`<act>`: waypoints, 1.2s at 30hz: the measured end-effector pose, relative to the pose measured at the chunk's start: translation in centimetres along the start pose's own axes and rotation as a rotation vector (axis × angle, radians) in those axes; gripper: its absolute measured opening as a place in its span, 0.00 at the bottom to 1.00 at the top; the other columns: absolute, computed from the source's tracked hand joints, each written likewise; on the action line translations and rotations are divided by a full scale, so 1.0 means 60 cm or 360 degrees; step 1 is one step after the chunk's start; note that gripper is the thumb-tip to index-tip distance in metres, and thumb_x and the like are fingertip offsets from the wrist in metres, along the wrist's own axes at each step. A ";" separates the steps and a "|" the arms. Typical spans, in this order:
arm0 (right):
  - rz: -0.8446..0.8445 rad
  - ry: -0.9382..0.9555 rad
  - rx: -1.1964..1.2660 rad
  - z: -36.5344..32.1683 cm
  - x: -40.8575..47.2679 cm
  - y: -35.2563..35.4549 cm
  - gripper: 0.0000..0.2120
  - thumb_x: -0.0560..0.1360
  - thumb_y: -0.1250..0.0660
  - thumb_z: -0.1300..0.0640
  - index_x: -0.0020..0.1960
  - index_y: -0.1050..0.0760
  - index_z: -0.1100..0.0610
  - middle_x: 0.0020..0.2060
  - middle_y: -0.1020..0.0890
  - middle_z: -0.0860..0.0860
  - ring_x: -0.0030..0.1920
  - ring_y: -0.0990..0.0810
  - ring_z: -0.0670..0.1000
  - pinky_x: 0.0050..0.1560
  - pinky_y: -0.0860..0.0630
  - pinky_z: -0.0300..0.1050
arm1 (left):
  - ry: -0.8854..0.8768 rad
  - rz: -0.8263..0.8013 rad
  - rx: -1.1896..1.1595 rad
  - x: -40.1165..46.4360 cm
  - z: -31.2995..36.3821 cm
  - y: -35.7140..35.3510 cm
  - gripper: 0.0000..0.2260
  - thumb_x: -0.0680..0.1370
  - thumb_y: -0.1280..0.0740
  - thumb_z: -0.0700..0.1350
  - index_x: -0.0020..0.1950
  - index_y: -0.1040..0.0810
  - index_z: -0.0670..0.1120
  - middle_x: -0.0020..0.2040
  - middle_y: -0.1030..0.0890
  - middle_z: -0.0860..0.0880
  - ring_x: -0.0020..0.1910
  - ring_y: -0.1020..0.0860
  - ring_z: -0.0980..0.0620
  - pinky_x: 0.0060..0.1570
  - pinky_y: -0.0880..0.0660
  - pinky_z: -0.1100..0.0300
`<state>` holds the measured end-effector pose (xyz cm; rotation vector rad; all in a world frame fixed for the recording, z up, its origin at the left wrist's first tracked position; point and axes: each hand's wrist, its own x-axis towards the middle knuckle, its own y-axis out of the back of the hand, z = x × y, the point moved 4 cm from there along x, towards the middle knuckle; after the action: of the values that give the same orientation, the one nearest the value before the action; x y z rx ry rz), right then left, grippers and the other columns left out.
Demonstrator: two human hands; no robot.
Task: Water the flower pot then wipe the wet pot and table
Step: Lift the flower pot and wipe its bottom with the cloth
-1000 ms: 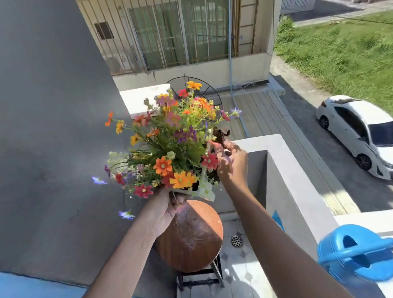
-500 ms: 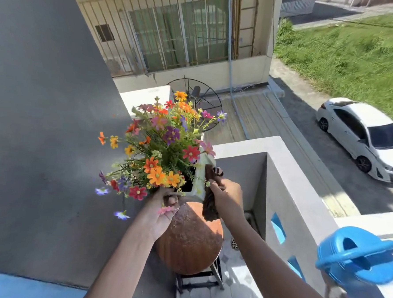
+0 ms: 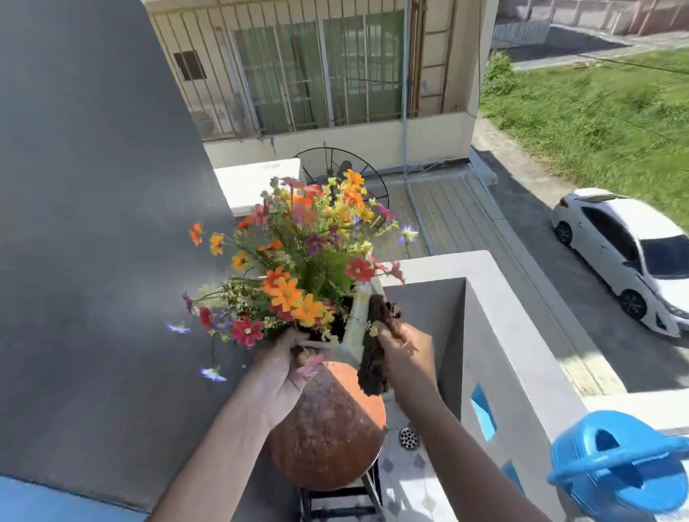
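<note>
Pot: white, tilted, lifted over table.
L hand: clasps pot base.
R hand: clutches brown cloth against pot side.
Tip: steady w/ L, wipe downwards.

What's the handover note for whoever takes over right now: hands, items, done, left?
Left hand: grip on the white flower pot, held tilted above the round wooden table.
Right hand: grip on a dark brown cloth, pressed against the pot's side.
Blue watering can: set aside on the ledge at right.
Done: watering appears finished; the tabletop looks wet.
Left: finish wiping the pot, set it down, wipe the table.
</note>
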<state>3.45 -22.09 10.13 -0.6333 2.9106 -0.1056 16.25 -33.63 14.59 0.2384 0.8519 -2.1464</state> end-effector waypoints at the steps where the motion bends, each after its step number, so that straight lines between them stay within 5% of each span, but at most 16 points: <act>1: 0.0016 -0.0071 0.0014 0.009 -0.008 0.002 0.13 0.78 0.32 0.59 0.35 0.27 0.51 0.19 0.27 0.40 0.27 0.30 0.42 0.27 0.35 0.35 | -0.0009 0.0006 0.0016 0.001 0.002 0.000 0.18 0.79 0.44 0.32 0.31 0.26 0.40 0.25 0.26 0.45 0.17 0.30 0.58 0.17 0.35 0.68; 5: 0.0063 0.0044 0.0101 -0.029 -0.018 -0.008 0.18 0.77 0.31 0.57 0.29 0.27 0.50 0.23 0.32 0.42 0.26 0.36 0.43 0.28 0.37 0.40 | 0.0021 0.0057 0.0140 0.006 0.001 -0.002 0.15 0.81 0.44 0.36 0.34 0.31 0.42 0.21 0.27 0.49 0.18 0.30 0.58 0.20 0.36 0.68; 10: -0.0056 0.0246 0.0148 -0.093 0.011 -0.023 0.08 0.77 0.33 0.50 0.48 0.17 0.52 0.34 0.19 0.43 0.36 0.24 0.50 0.40 0.22 0.54 | 0.0045 -0.0072 0.0150 -0.004 0.001 -0.018 0.16 0.80 0.43 0.35 0.33 0.27 0.41 0.27 0.24 0.44 0.19 0.31 0.58 0.22 0.36 0.68; 13: 0.0112 0.0340 -0.0006 -0.091 0.051 -0.011 0.06 0.79 0.33 0.55 0.48 0.19 0.55 0.36 0.19 0.44 0.37 0.25 0.44 0.38 0.24 0.40 | 0.0028 -0.0128 0.0038 -0.008 0.001 -0.021 0.24 0.80 0.44 0.33 0.26 0.23 0.44 0.29 0.24 0.42 0.18 0.31 0.59 0.20 0.36 0.69; 16: 0.0280 0.0257 -0.0018 -0.045 0.080 0.006 0.06 0.79 0.33 0.59 0.48 0.17 0.58 0.35 0.21 0.41 0.36 0.30 0.39 0.37 0.32 0.41 | 0.0061 -0.0123 0.0001 -0.011 0.001 -0.022 0.22 0.80 0.45 0.32 0.28 0.23 0.42 0.32 0.23 0.39 0.17 0.33 0.60 0.19 0.40 0.71; 22: 0.0142 0.0282 -0.0066 -0.060 0.095 0.007 0.10 0.79 0.33 0.61 0.40 0.20 0.60 0.34 0.24 0.45 0.37 0.30 0.41 0.40 0.31 0.42 | 0.0102 -0.0088 0.0215 -0.002 -0.011 -0.013 0.14 0.80 0.45 0.33 0.36 0.31 0.40 0.20 0.27 0.49 0.18 0.35 0.58 0.20 0.35 0.69; 25: 0.0015 0.0394 0.0067 -0.121 0.080 -0.005 0.09 0.80 0.35 0.67 0.40 0.24 0.62 0.26 0.23 0.39 0.31 0.25 0.35 0.35 0.25 0.33 | 0.0135 -0.0041 0.0291 0.007 -0.015 -0.004 0.15 0.80 0.43 0.34 0.33 0.27 0.39 0.22 0.26 0.46 0.22 0.32 0.56 0.25 0.32 0.69; 30: -0.0005 0.0622 -0.0261 -0.102 0.008 -0.013 0.08 0.79 0.34 0.57 0.43 0.20 0.56 0.28 0.24 0.38 0.33 0.29 0.34 0.36 0.30 0.35 | 0.0075 -0.0059 -0.0010 0.010 0.007 -0.020 0.16 0.79 0.42 0.35 0.31 0.30 0.41 0.35 0.27 0.41 0.15 0.35 0.58 0.17 0.38 0.68; 32: 0.0031 0.0696 -0.0366 -0.070 -0.026 -0.014 0.11 0.79 0.33 0.55 0.37 0.23 0.53 0.27 0.27 0.43 0.32 0.32 0.40 0.35 0.31 0.40 | 0.0057 -0.0019 -0.0060 0.015 0.015 -0.019 0.17 0.79 0.43 0.33 0.30 0.30 0.41 0.36 0.27 0.38 0.15 0.32 0.58 0.16 0.40 0.69; 36: 0.0060 0.0656 -0.0323 -0.065 -0.050 -0.022 0.21 0.77 0.31 0.60 0.31 0.30 0.43 0.26 0.30 0.45 0.29 0.33 0.41 0.32 0.37 0.34 | 0.0100 -0.0061 0.0034 0.009 0.015 -0.015 0.14 0.80 0.45 0.34 0.34 0.33 0.43 0.24 0.27 0.42 0.16 0.35 0.59 0.18 0.40 0.70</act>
<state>5.99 -21.92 14.54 -0.6539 3.3612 0.0748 15.32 -34.15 15.50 0.3041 0.8760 -2.1948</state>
